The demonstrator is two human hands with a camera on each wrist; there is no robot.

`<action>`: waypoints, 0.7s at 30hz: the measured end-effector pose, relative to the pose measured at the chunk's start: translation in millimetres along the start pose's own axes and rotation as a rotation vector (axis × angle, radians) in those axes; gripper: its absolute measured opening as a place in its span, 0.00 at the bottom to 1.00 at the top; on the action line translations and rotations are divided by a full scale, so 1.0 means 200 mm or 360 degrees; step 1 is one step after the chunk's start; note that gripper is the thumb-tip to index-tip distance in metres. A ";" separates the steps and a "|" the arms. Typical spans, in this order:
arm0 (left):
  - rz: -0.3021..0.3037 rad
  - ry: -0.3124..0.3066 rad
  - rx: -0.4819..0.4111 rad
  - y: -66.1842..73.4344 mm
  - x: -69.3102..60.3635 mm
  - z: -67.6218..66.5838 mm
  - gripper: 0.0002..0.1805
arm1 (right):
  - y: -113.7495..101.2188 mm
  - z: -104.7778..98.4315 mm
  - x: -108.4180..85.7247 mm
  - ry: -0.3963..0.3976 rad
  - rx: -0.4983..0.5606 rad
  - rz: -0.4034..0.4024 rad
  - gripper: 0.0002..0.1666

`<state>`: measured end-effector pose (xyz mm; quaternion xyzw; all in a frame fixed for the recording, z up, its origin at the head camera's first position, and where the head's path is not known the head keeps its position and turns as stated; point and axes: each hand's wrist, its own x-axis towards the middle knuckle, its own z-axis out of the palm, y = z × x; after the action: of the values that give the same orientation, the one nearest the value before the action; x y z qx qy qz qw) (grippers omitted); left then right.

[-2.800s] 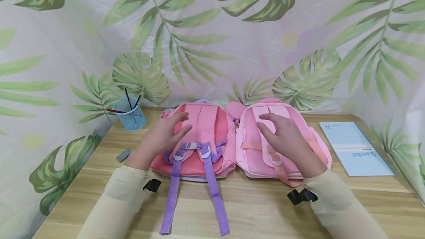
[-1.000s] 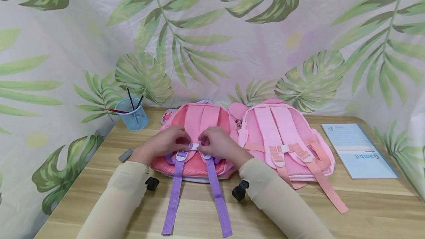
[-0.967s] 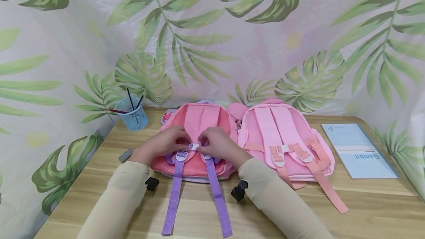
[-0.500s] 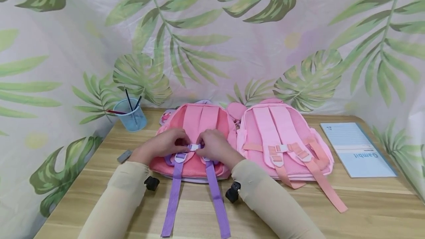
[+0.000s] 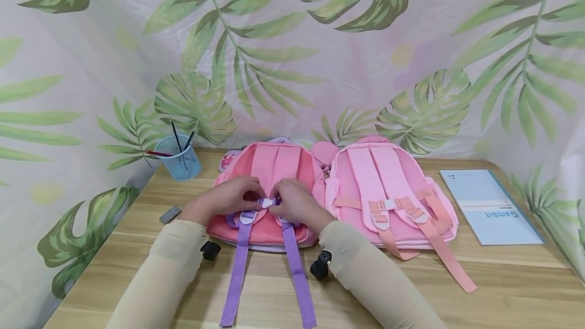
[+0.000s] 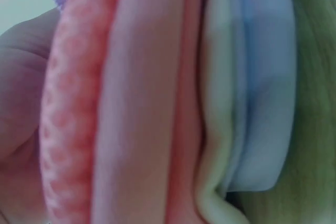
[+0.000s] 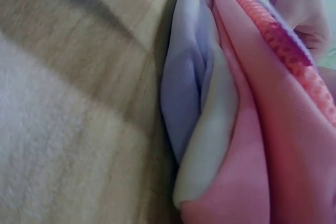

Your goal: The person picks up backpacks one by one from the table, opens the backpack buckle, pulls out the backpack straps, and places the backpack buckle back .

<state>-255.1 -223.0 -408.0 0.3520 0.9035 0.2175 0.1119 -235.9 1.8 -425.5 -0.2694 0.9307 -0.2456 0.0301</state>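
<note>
A pink backpack (image 5: pixel 262 159) with purple straps lies on the table, its shoulder straps facing up. Across those straps sits a white buckle (image 5: pixel 267 203) on purple webbing. My left hand (image 5: pixel 233 196) pinches the buckle's left end between thumb and fingers. From the right, my right hand (image 5: pixel 294 199) pinches its other end. The buckle's two halves look joined. Both wrist views show mostly the backpack's layered edge, with part of the left hand (image 6: pixel 21 93) and of the right hand (image 7: pixel 299 9) behind it; the buckle is hidden there.
A second pink backpack (image 5: pixel 354 187) with orange straps lies close on the right. Further right is a light blue notebook (image 5: pixel 498 212). At the left stand a blue pen cup (image 5: pixel 183 166) and a grey eraser (image 5: pixel 170 215). A patterned cloth (image 5: pixel 274 65) hangs behind the table (image 5: pixel 256 288).
Both hands came down from above the two backpacks onto the white buckle, the right hand moving left from the second backpack. Over the last half second they hold nearly still.
</note>
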 end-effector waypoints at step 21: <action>-0.0040 -0.0006 -0.0043 0.00 0.00 0.00 0.08 | 0.00 0.00 -0.01 0.0026 0.0121 0.0017 0.09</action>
<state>-254.4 -222.6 -408.3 0.3394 0.9046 0.2275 0.1212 -234.1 3.8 -425.0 -0.2613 0.9223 -0.2829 0.0341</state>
